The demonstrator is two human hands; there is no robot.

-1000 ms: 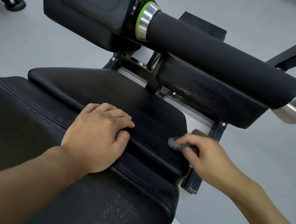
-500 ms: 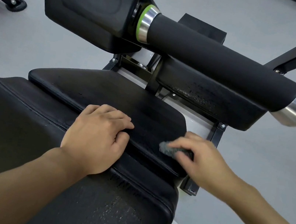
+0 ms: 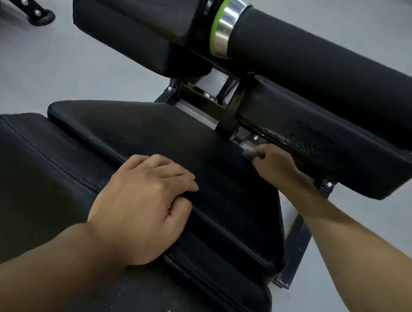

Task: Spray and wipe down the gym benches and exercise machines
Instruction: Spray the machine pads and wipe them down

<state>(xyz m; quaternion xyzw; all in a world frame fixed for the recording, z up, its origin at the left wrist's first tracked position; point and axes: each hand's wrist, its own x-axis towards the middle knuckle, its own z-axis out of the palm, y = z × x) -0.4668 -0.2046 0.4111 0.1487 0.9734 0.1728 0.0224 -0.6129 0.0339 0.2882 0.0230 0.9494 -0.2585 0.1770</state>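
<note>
A black padded seat of an exercise machine fills the middle of the view, with a larger black back pad in front of it. My left hand rests on the seat's near edge, thumb curled round that edge. My right hand grips a small grey cloth at the seat's far right corner, just under a worn black pad. Most of the cloth is hidden in my fingers.
A thick black foam roller with a silver and green collar crosses above the seat. Black steel frame brackets stick out on the right. Another machine's foot stands on the grey floor at the top left.
My right hand with the cloth has slid from the seat's near right edge away from me to its far right corner. My left hand has stayed in place.
</note>
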